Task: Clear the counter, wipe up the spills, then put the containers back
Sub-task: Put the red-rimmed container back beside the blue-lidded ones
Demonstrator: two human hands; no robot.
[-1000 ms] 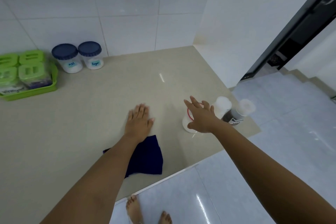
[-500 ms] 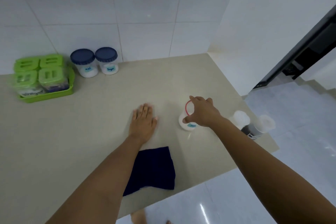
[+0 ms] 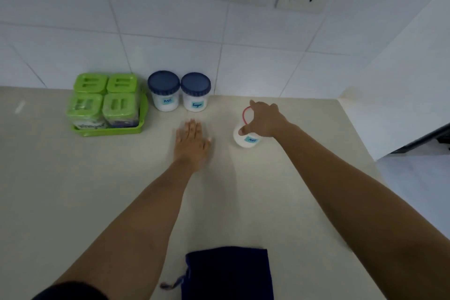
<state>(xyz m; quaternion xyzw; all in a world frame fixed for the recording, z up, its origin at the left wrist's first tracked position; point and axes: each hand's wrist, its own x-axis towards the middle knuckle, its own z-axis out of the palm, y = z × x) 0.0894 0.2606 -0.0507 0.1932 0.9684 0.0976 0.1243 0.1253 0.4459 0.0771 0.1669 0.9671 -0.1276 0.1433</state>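
Red-rimmed jar (image 3: pixel 246 140): a white pot with a red ring at the lid and a small blue label too blurred to read; it is right of the counter's middle, towards the back and a little tilted; I cannot tell whether its base touches the counter
Right hand (image 3: pixel 265 120): comes at the jar from above, fingers and thumb curled round its top, gripping it
Left hand (image 3: pixel 192 142): lies flat on the counter with fingers straight, holding nothing, just left of the jar and apart from it
Sugar jar (image 3: pixel 195 94): blue-lidded, at the wall, touching the MSG jar (image 3: pixel 163 91) on its left
Green tray (image 3: pixel 107 131): left of the two jars, carrying four green-lidded tubs (image 3: pixel 104 95)
Cloth (image 3: pixel 227 273): dark blue, folded, at the near edge, well apart from both hands
Counter (image 3: pixel 73 190): pale and matt; no spill shows in this light
Step in hand: judging by the cloth set aside, wiping looks finished and the containers are going back
Next move: probably the free spot right of the Sugar jar; the pot needs levelling and its base set flat before the fingers let go, since a grip at the lid alone may lift a loose lid
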